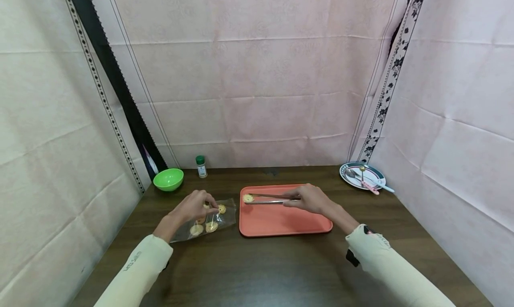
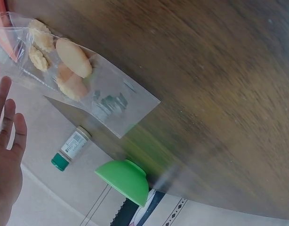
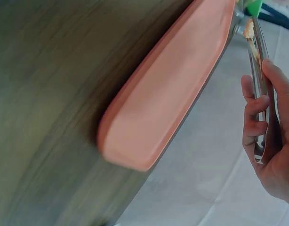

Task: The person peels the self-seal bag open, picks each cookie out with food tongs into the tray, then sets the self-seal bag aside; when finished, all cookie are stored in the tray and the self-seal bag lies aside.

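Pale cloth hangings rise along the left side, with a dark strip slanting down between them; at the far left of the brown wooden table stands a green bowl, upright; nearer the person, the left hand pinches the film of a clear plastic bag between thumb and forefinger, its other fingers loosely spread; the bag lies on the table, several pale biscuits inside it, some with crinkled edges; behind that hand, near the back edge, a small bottle with a green cap stands upright; just right of the bag sits a coral tray, and over its left end one biscuit is held between the tips of metal tongs; the tongs reach rightward into the right hand, whose fingers and thumb grasp them above the tray, a dark band showing at the white sleeve; at the far right, near the back, a dark-rimmed plate carries utensils, among them one with a pink handle and one with a pale blue handle, both jutting past the rim.
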